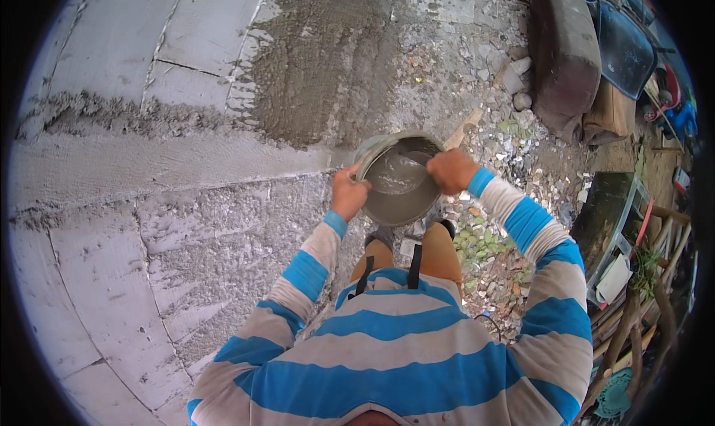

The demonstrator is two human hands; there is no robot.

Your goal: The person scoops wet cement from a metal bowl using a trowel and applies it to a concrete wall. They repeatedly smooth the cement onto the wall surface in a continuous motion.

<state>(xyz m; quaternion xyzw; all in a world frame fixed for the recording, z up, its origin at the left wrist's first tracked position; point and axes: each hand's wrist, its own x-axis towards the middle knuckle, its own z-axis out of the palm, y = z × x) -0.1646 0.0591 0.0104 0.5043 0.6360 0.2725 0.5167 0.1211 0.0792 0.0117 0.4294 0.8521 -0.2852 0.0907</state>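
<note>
Just ahead of my legs is a round grey bucket point(395, 211), its mouth toward me. Wet grey cement mix point(395, 176) lies inside, with a shiny lighter patch on it. My left hand point(349, 193) grips the bucket's left rim, with the thumb by the edge. At the right rim my right hand point(451, 171) is closed, its knuckles reaching a little over the mouth. Whatever those fingers hold is hidden; a tool handle or the rim itself, I cannot tell. Beyond the bucket, a dark band of wet mortar point(320, 68) coats the wall blocks.
Pale block wall point(82, 277) with mortar joints fills the left. Rubble and stone chips point(514, 158) cover the ground at right, with small green plants point(480, 243). A brown padded seat point(566, 53), a dark chair point(625, 46) and piled sticks point(633, 337) stand along the right side.
</note>
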